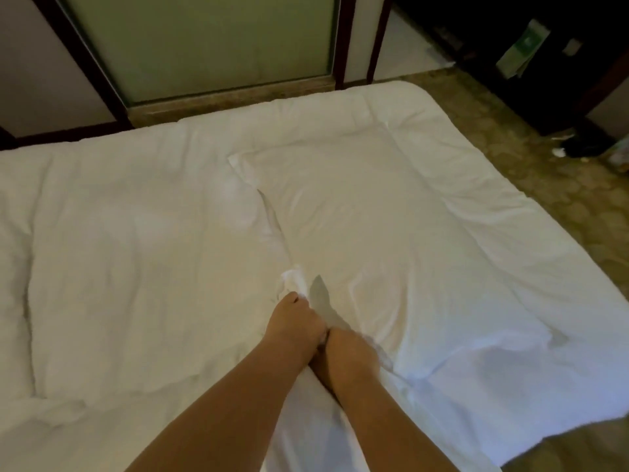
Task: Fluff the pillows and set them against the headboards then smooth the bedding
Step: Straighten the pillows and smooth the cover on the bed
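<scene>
Pillow (pixel 391 233) gripped by left hand (pixel 294 321), right hand (pixel 352 354), green packet (pixel 522 49) unreadable

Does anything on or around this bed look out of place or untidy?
Yes. The pillow lies askew on the creased duvet, where the left hand and right hand grip its near edge. Small white scraps litter the carpet at right.
</scene>
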The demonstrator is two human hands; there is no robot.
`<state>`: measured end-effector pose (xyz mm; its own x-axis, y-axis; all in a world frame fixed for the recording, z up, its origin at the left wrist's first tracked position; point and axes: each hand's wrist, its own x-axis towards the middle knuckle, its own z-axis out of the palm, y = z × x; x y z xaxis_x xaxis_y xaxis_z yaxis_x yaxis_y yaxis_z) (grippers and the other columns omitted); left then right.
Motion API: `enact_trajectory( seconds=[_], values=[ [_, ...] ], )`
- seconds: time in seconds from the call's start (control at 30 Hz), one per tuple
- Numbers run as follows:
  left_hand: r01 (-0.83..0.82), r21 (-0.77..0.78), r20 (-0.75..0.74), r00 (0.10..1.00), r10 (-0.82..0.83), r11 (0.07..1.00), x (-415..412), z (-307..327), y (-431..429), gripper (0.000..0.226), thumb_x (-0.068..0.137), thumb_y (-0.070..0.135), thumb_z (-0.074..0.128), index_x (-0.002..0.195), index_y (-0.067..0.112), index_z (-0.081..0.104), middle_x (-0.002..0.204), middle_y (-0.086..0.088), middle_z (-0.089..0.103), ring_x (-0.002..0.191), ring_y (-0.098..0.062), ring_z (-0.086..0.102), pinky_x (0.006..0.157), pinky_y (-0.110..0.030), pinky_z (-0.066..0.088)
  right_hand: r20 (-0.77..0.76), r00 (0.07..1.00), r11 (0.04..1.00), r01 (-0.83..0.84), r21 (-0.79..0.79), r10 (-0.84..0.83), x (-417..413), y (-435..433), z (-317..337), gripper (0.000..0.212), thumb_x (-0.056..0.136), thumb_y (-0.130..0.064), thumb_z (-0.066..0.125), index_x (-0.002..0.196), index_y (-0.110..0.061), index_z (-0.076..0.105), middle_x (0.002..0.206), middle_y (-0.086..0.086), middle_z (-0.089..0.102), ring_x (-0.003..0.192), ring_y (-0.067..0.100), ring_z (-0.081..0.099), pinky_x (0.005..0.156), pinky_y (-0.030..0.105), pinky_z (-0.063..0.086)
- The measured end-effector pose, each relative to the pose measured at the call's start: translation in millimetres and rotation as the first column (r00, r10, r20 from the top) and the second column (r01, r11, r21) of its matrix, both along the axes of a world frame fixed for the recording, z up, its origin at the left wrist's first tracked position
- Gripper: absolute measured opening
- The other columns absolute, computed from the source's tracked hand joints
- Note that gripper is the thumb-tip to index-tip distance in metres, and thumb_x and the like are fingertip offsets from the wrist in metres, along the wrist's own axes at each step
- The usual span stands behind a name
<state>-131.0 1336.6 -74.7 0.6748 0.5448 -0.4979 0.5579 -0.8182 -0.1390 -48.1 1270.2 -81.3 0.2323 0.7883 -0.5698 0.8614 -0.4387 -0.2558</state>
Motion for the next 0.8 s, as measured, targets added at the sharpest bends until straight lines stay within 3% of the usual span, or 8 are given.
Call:
enact_trajectory(
  seconds=[0.1, 0.27, 0.37, 0.47, 0.53, 0.63, 0.73, 0.8],
  values=[
    [-0.169, -0.014, 0.216, 0.962, 0.168, 0.986, -54, 32, -12, 0.011, 0.086, 0.024, 0.054, 0.090, 0.024, 0.065, 0.098, 0.000, 0.070, 0.099, -0.023, 0.057, 0.097, -0.033, 0.034, -0.023, 1.000, 0.994, -0.010, 0.105, 0.012, -33, -6, 29, 0.044, 0.083, -0.057, 0.049, 0.103, -0.020, 0.059, 0.104, 0.002, 0.066, 0.097, 0.024, 0.064, 0.080, 0.033, 0.048],
    [-0.399, 0.056, 0.566, 0.768, 0.301, 0.915, -162, 94, -43, 0.007, 0.044, 0.021, 0.056, 0.046, 0.022, 0.049, 0.045, 0.004, 0.055, 0.049, -0.021, 0.055, 0.060, -0.031, 0.044, -0.030, 0.998, 0.966, -0.052, 0.253, 0.062, -102, -36, 102, 0.066, 0.072, -0.079, 0.041, 0.102, -0.023, 0.059, 0.101, -0.001, 0.067, 0.094, 0.023, 0.063, 0.078, 0.033, 0.049],
    [-0.513, 0.110, 0.690, 0.656, 0.307, 0.851, -218, 145, -63, 0.019, 0.044, 0.022, 0.059, 0.043, 0.024, 0.041, 0.041, 0.006, 0.048, 0.045, -0.019, 0.047, 0.059, -0.027, 0.037, -0.047, 0.987, 0.921, -0.125, 0.368, 0.153, -155, -50, 157, 0.054, 0.084, -0.071, 0.038, 0.091, -0.023, 0.060, 0.094, -0.003, 0.068, 0.086, 0.020, 0.063, 0.071, 0.031, 0.046],
    [-0.620, 0.219, 0.812, 0.544, 0.211, 0.753, -276, 202, -86, 0.033, 0.049, 0.023, 0.066, 0.046, 0.025, 0.034, 0.042, 0.008, 0.048, 0.043, -0.016, 0.042, 0.060, -0.025, 0.030, -0.014, 0.972, 0.808, -0.188, 0.558, 0.235, -214, -64, 215, 0.045, 0.090, -0.063, 0.038, 0.077, -0.024, 0.056, 0.084, -0.004, 0.068, 0.079, 0.019, 0.062, 0.071, 0.032, 0.049],
    [-0.681, 0.268, 0.860, 0.488, 0.149, 0.682, -321, 240, -106, 0.039, 0.053, 0.018, 0.072, 0.047, 0.026, 0.035, 0.042, 0.007, 0.049, 0.042, -0.012, 0.037, 0.057, -0.024, 0.030, 0.014, 0.953, 0.699, -0.231, 0.677, 0.302, -255, -79, 253, 0.043, 0.091, -0.059, 0.038, 0.069, -0.024, 0.050, 0.077, -0.003, 0.065, 0.075, 0.019, 0.060, 0.069, 0.033, 0.048],
    [-0.765, 0.318, 0.900, 0.430, 0.076, 0.559, -384, 298, -145, 0.028, 0.056, 0.015, 0.062, 0.046, 0.024, 0.038, 0.044, 0.010, 0.040, 0.044, -0.013, 0.036, 0.053, -0.023, 0.027, 0.063, 0.902, 0.499, -0.293, 0.815, 0.428, -312, -105, 307, 0.041, 0.091, -0.051, 0.043, 0.058, -0.027, 0.039, 0.066, -0.006, 0.054, 0.064, 0.014, 0.050, 0.055, 0.026, 0.037],
    [-0.829, 0.387, 0.910, 0.415, -0.019, 0.404, -437, 346, -196, 0.029, 0.057, 0.015, 0.062, 0.051, 0.026, 0.036, 0.051, 0.012, 0.034, 0.052, -0.013, 0.035, 0.060, -0.028, 0.032, 0.309, 0.812, 0.091, -0.403, 0.911, 0.495, -361, -124, 355, 0.040, 0.082, -0.042, 0.050, 0.055, -0.028, 0.024, 0.050, -0.005, 0.045, 0.049, 0.010, 0.030, 0.043, 0.022, 0.017],
    [-0.865, 0.397, 0.916, 0.396, -0.068, 0.306, -467, 369, -228, 0.037, 0.056, 0.012, 0.076, 0.057, 0.026, 0.041, 0.053, 0.007, 0.044, 0.060, -0.012, 0.038, 0.065, -0.038, 0.043, 0.413, 0.724, -0.167, -0.390, 0.906, 0.552, -390, -135, 377, 0.036, 0.077, -0.040, 0.054, 0.061, -0.029, 0.024, 0.046, -0.004, 0.040, 0.047, 0.012, 0.027, 0.046, 0.021, 0.019]
  ],
)
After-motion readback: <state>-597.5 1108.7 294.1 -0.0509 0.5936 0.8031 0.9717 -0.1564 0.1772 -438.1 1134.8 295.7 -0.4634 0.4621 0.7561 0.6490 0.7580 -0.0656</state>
